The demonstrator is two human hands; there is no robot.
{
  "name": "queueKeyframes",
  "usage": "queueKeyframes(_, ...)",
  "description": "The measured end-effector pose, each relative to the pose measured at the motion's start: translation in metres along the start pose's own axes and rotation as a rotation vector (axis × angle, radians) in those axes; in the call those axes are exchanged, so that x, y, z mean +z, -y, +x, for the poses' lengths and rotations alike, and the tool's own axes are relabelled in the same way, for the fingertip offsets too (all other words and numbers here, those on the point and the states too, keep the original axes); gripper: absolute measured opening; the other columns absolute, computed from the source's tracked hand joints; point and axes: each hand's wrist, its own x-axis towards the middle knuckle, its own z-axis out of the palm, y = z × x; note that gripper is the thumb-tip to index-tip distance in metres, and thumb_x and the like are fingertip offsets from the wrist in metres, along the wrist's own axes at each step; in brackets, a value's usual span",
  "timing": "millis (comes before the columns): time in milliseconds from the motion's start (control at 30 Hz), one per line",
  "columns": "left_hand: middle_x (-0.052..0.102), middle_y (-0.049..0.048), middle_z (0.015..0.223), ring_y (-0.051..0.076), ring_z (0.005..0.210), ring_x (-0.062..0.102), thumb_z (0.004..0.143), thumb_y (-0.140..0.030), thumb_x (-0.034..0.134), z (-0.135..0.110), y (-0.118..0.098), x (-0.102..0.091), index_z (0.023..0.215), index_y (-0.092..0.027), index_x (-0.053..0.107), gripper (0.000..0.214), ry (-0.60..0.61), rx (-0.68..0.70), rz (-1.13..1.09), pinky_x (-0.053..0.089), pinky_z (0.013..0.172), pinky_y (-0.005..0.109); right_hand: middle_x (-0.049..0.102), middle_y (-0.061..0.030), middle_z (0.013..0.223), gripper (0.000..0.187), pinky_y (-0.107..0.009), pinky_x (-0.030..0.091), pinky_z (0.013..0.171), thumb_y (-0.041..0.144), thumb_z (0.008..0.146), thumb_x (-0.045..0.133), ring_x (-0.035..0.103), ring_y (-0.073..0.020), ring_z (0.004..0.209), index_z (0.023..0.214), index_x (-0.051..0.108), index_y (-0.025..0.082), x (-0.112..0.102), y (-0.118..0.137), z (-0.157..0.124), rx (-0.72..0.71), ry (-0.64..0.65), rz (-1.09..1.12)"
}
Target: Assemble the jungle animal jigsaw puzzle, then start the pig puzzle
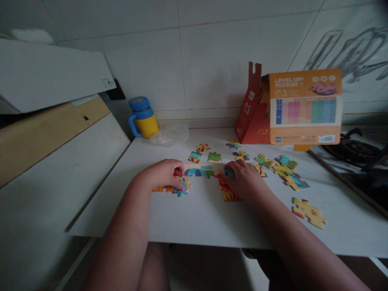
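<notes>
Your left hand (165,174) pinches joined puzzle pieces (182,186); your right hand (246,180) lies open on others. Likely light, stiff card: grip edges.

The wall (212,60) behind is faced with large pale glossy tiles, crossed by thin grout lines, and on the right side the tiles carry a grey printed pattern (351,48). A white worktop (197,218) runs along it, its front edge facing the camera. A black hob (360,161) is set at its right end. To the left lies a white surface (45,194), with a light wooden board (45,133) above it and a white panel (45,76) bearing a small label (108,83). The light is dim and even, and the space under the worktop is in shadow.
</notes>
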Motion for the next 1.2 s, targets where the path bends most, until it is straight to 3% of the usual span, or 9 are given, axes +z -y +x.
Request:
queueKeyframes(133, 0.066, -0.0003, 0.092, 0.021, 0.082, 0.06, 0.045, -0.023, 0.098, -0.005, -0.008, 0.001, 0.086, -0.026, 0.072, 0.048, -0.005, -0.024, 0.086, 0.044, 0.068, 0.028, 0.067, -0.0141, 0.125, 0.033, -0.044, 0.047, 0.1, 0.047, 0.102, 0.063, 0.065, -0.0325, 0.115, 0.121, 0.071, 0.022, 0.0, 0.0, -0.001, -0.009, -0.01, -0.005)
queueKeyframes(333, 0.066, 0.0015, 0.1, 0.023, 0.09, 0.065, 0.053, -0.027, 0.095, -0.009, -0.022, 0.004, 0.089, -0.024, 0.075, 0.041, 0.058, -0.032, 0.208, 0.046, 0.075, 0.03, 0.066, -0.0132, 0.127, 0.031, -0.043, 0.046, 0.1, 0.045, 0.1, 0.065, 0.064, -0.0319, 0.115, 0.121, 0.071, 0.023, -0.001, 0.002, -0.001, 0.0, 0.003, -0.008)
queueKeyframes(467, 0.067, 0.0018, 0.104, 0.026, 0.094, 0.066, 0.05, -0.032, 0.098, -0.011, -0.023, 0.008, 0.094, -0.025, 0.075, 0.05, 0.045, -0.003, 0.252, 0.047, 0.08, 0.031, 0.067, -0.0135, 0.125, 0.032, -0.043, 0.046, 0.099, 0.046, 0.101, 0.064, 0.063, -0.0319, 0.115, 0.122, 0.071, 0.023, 0.001, 0.0, 0.0, -0.004, -0.006, -0.007)
queueKeyframes(633, 0.068, 0.0022, 0.114, 0.025, 0.103, 0.066, 0.053, -0.027, 0.099, -0.01, -0.024, 0.014, 0.104, -0.026, 0.073, 0.057, 0.053, 0.057, 0.221, 0.049, 0.088, 0.031, 0.067, -0.0132, 0.125, 0.032, -0.044, 0.047, 0.099, 0.045, 0.1, 0.065, 0.064, -0.0323, 0.114, 0.121, 0.072, 0.023, 0.001, -0.001, 0.0, -0.007, -0.006, 0.0)
queueKeyframes(833, 0.066, 0.001, 0.109, 0.024, 0.098, 0.064, 0.055, -0.025, 0.097, -0.009, -0.024, 0.015, 0.095, -0.026, 0.072, 0.047, 0.063, 0.076, 0.216, 0.047, 0.081, 0.03, 0.067, -0.0141, 0.125, 0.033, -0.044, 0.047, 0.1, 0.045, 0.1, 0.065, 0.063, -0.0331, 0.115, 0.123, 0.071, 0.023, -0.001, 0.002, -0.001, 0.005, 0.003, -0.004)
queueKeyframes(933, 0.066, -0.0004, 0.094, 0.021, 0.086, 0.062, 0.06, -0.029, 0.096, -0.01, -0.024, 0.01, 0.087, -0.024, 0.067, 0.04, 0.018, 0.089, 0.193, 0.042, 0.071, 0.029, 0.067, -0.0144, 0.126, 0.033, -0.044, 0.047, 0.1, 0.046, 0.101, 0.064, 0.063, -0.0333, 0.116, 0.123, 0.07, 0.023, 0.001, 0.001, -0.001, 0.001, -0.005, -0.01)
queueKeyframes(1067, 0.056, -0.0042, 0.074, 0.015, 0.067, 0.053, 0.08, -0.034, 0.082, -0.008, -0.025, 0.005, 0.081, -0.023, 0.057, 0.028, -0.06, 0.09, -0.053, 0.036, 0.061, 0.027, 0.068, -0.0146, 0.125, 0.033, -0.046, 0.046, 0.102, 0.046, 0.1, 0.064, 0.062, -0.0346, 0.116, 0.123, 0.071, 0.022, 0.003, 0.001, -0.001, -0.005, -0.023, -0.03)
queueKeyframes(1200, 0.061, -0.0027, 0.087, 0.013, 0.072, 0.061, 0.083, -0.037, 0.081, 0.002, -0.029, 0.009, 0.108, -0.025, 0.057, 0.036, -0.243, 0.123, -0.503, 0.046, 0.063, 0.024, 0.067, -0.0156, 0.131, 0.031, -0.049, 0.045, 0.107, 0.043, 0.099, 0.066, 0.057, -0.0364, 0.125, 0.121, 0.072, 0.022, -0.001, 0.011, -0.004, -0.074, -0.166, 0.033)
